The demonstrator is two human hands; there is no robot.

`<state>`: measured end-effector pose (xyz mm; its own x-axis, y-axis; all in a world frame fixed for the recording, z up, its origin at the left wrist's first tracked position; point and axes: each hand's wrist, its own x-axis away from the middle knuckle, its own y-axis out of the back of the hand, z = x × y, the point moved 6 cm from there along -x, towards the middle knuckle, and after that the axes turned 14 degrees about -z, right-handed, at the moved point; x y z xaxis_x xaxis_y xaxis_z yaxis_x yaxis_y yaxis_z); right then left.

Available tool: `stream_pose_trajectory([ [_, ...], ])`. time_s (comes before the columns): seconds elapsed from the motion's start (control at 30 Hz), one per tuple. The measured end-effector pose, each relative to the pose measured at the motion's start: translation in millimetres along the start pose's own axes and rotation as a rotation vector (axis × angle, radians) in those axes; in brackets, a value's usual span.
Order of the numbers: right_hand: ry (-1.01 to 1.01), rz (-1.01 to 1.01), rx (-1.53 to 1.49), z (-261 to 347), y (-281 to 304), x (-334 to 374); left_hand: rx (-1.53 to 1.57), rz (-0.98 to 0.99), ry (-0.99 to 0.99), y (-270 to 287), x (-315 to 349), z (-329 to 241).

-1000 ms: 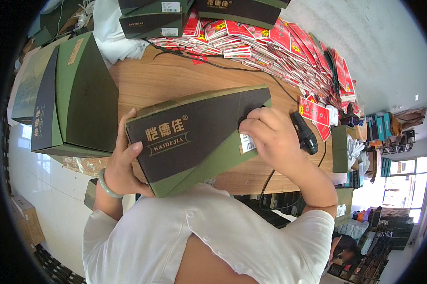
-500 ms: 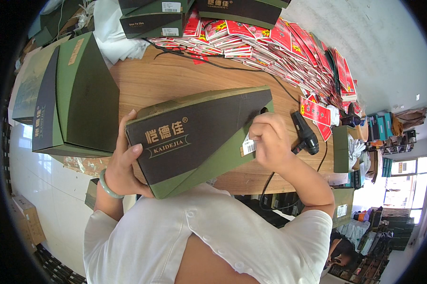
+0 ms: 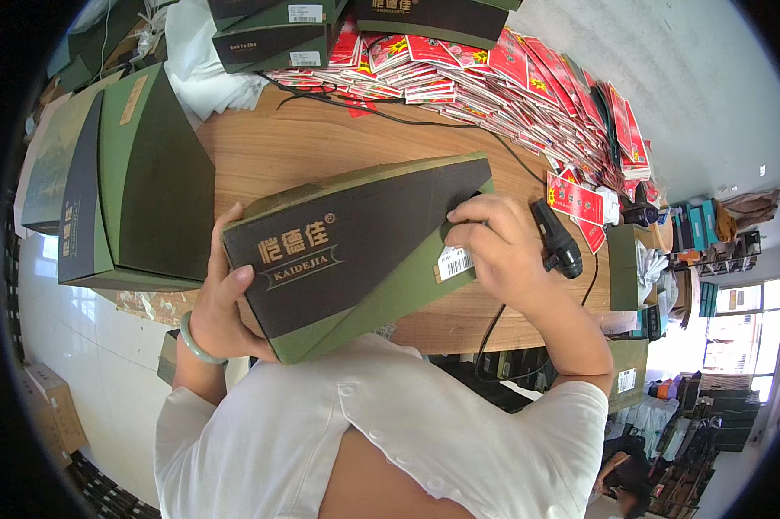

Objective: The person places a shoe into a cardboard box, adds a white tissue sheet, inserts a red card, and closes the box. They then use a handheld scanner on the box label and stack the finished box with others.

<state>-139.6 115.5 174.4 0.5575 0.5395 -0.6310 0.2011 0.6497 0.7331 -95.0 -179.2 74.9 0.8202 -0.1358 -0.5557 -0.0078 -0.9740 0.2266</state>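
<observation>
Two bare hands hold one long green and black gift box (image 3: pixel 355 251) above the near edge of the wooden bench (image 3: pixel 295 147), tilted so its far right end sits higher than the near left end. The left hand (image 3: pixel 221 298) is curled around the box's near left corner, thumb lying up the short end face and the other fingers hidden underneath, so it grips the box. A pale green bangle (image 3: pixel 198 342) circles that wrist. The right hand (image 3: pixel 494 251) lies on the box's right end, fingers bent down onto the dark top panel, just beside a small white barcode sticker (image 3: pixel 455 262) on the green side face; it presses on the box, and whether the fingers close around anything cannot be told. Just right of that hand, a black handheld scanner (image 3: pixel 556 242) rests on the bench near its right edge, its cable (image 3: pixel 494 324) running down over the near edge.

At the left edge of the bench stand more green and black boxes (image 3: pixel 139 182), upright and leaning together. Along the far edge and far right corner lies a long spread of red printed packets (image 3: pixel 528 86), overlapping one another. More dark boxes (image 3: pixel 277 35) sit beyond the far edge. The person wears a white shirt (image 3: pixel 372 432).
</observation>
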Motion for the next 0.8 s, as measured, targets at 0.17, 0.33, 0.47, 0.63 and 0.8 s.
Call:
stream_pose_trajectory([
  [0.17, -0.018, -0.184, -0.181, -9.9, -8.3, 17.1, 0.003, 0.034, 0.002, 3.2, 4.2, 8.5],
  [0.33, -0.04, -0.242, -0.265, -10.6, -1.2, 21.7, 0.022, 0.048, -0.023, 0.8, 0.9, 4.7],
  [0.47, -0.06, -0.302, -0.224, -7.7, 1.0, 27.3, 0.163, 0.051, 0.116, -2.0, 3.7, 11.1],
  [0.63, -0.038, -0.409, -0.217, -11.1, 1.2, 39.4, 0.25, 0.068, 0.109, -8.4, -2.5, 4.6],
  [0.8, -0.144, -0.495, -0.335, -16.7, 2.7, 45.0, 0.349, 0.019, 0.21, -9.8, -5.0, 3.8],
])
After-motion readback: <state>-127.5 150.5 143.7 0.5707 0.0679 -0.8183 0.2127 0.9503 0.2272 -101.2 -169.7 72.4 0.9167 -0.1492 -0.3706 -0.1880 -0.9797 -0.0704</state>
